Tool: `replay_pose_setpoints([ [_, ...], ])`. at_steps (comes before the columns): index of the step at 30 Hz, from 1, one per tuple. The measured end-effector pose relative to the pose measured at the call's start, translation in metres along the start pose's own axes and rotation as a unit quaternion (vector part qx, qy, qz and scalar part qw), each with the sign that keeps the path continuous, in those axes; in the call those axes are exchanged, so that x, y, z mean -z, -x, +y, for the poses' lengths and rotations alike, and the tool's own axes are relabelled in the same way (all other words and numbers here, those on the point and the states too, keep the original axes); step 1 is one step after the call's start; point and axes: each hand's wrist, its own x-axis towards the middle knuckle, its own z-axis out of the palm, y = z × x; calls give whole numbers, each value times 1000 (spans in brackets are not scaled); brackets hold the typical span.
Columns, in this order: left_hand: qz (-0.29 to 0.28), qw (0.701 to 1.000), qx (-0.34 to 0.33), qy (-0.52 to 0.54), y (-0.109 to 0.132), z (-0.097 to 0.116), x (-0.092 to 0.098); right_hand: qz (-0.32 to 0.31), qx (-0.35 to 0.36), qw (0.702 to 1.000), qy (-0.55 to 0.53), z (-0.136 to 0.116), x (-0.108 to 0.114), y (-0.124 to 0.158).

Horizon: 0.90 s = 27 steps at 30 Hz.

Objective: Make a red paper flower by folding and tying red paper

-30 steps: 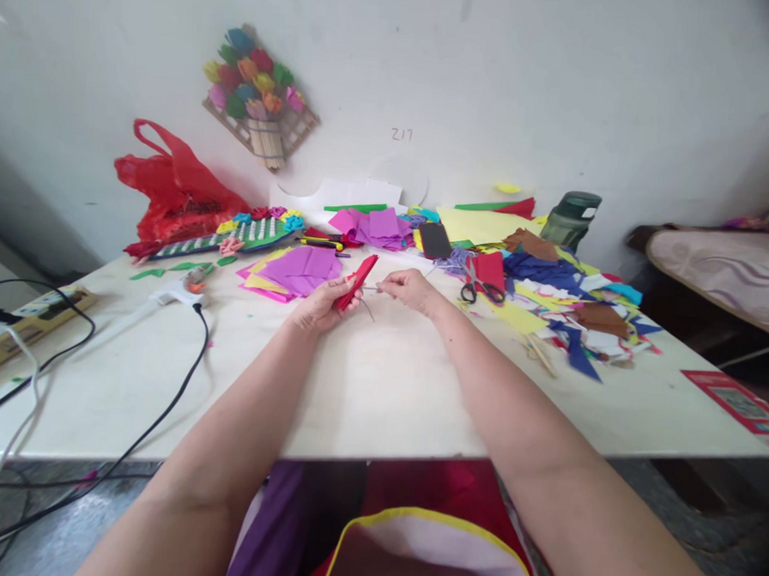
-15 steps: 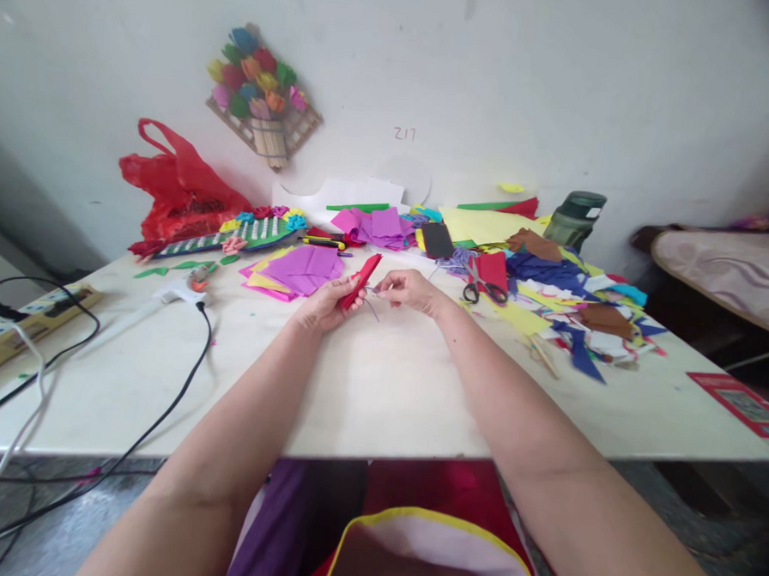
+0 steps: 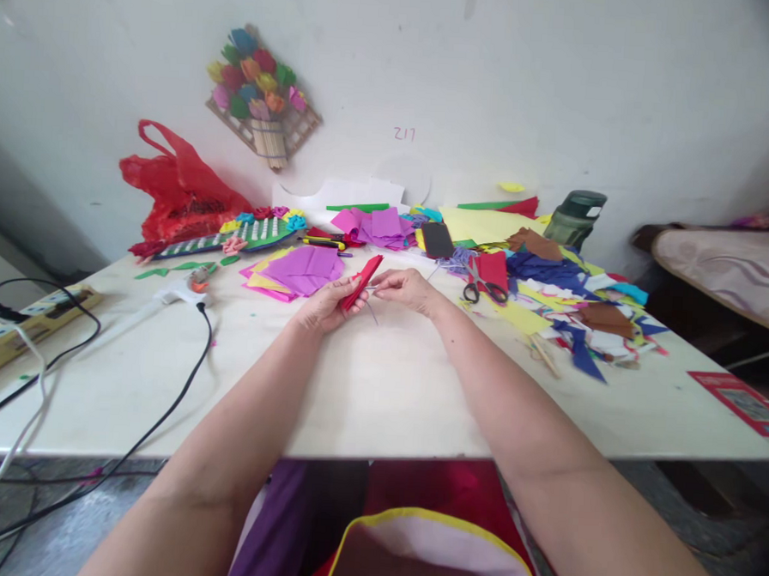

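Red folded strip (image 3: 362, 285): held slantwise above the table (image 3: 385, 391), near its middle, upper end tilted to the right. It is grasped in the left hand (image 3: 328, 303), with the fingers closed around its lower part.

Thin strand (image 3: 373, 315): one loose end is seen hanging below the strip; another stretch is pinched between the thumb and fingertips of the right hand (image 3: 408, 290), just beside the strip. Whether strand and strip are joined cannot be told.

Purple sheets (image 3: 311, 270): laid over yellow and pink ones, beyond the left hand.

Scissors (image 3: 484, 285): placed with blades across a red piece (image 3: 492, 266), to the right of the right hand.

Phone (image 3: 437, 240): set down behind the right hand.

Mixed scraps (image 3: 546, 275): heaped at the right, before a green bottle (image 3: 576, 219).

White corded tool (image 3: 182, 288): laid at the left.
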Motion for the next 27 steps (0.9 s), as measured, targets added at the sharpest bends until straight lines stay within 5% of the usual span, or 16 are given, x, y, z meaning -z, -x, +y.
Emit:
replay_pose_setpoints([
  [6,17,1000,6,-4,0,1,1,-13,-28,999,27,-8,19,5],
  [9,13,1000,9,-3,0,1,0,49,-70,988,130,-8,36,9],
  [10,12,1000,8,-3,1,1,-1,96,-100,969,202,-7,42,11],
  [12,7,1000,7,-4,1,1,-1,208,-169,887,376,-4,52,14],
  [14,-2,1000,6,-6,1,1,-1,280,-160,816,481,-1,58,16],
  [15,-6,1000,6,-7,0,1,0,287,-153,802,501,0,58,16],
  [17,-15,1000,4,-8,-1,0,2,248,-137,828,485,-1,53,13],
  [23,-30,999,1,-10,-1,-1,2,15,-60,977,206,-2,12,2],
  [27,-10,1000,2,-12,-1,-1,-1,-56,-67,988,124,-4,4,3],
])
